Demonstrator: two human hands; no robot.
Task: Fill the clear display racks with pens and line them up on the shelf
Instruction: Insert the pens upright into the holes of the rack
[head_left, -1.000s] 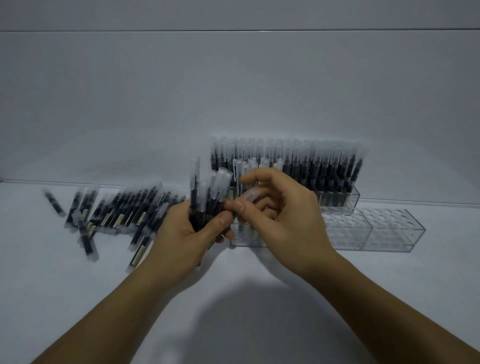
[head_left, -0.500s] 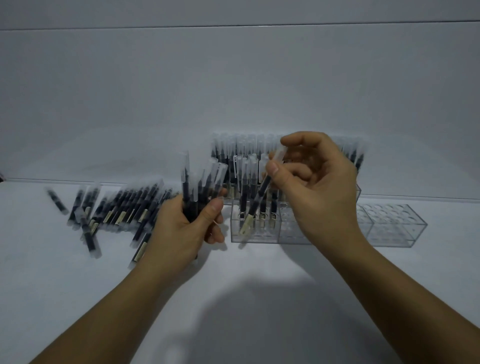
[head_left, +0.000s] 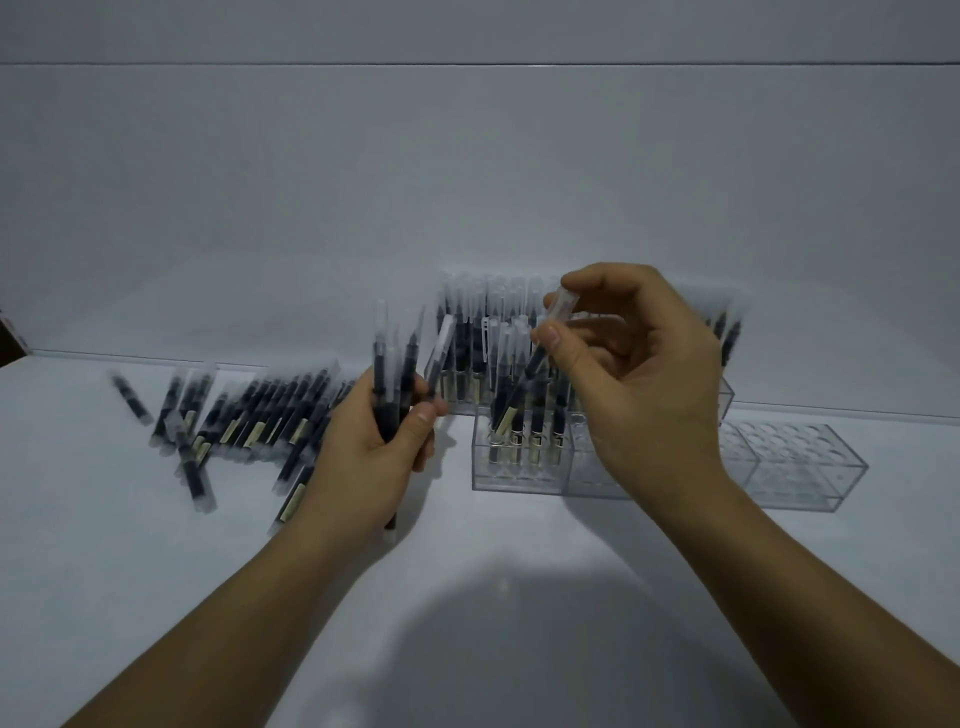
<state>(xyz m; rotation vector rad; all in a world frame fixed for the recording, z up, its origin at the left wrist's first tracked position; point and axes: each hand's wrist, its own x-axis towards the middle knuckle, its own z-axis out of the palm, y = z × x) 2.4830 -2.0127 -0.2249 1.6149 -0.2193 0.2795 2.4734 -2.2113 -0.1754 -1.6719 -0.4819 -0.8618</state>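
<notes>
My left hand (head_left: 371, 457) grips a bundle of black pens with frosted caps (head_left: 392, 364), held upright. My right hand (head_left: 639, 384) pinches one pen (head_left: 524, 379) near its cap, tilted, its lower end over the left section of the near clear rack (head_left: 519, 478). A few pens stand in that section. The rack's right sections (head_left: 800, 467) hold none. Behind it stands a second rack full of pens (head_left: 483, 332), partly hidden by my right hand.
A loose pile of pens (head_left: 249, 421) lies on the white shelf (head_left: 104, 519) to the left of my left hand. A white back wall (head_left: 467, 182) rises behind the racks.
My right hand took one pen from the bundle, lifted it up and right, and now holds it tilted over the near rack. My left hand stays put with the bundle.
</notes>
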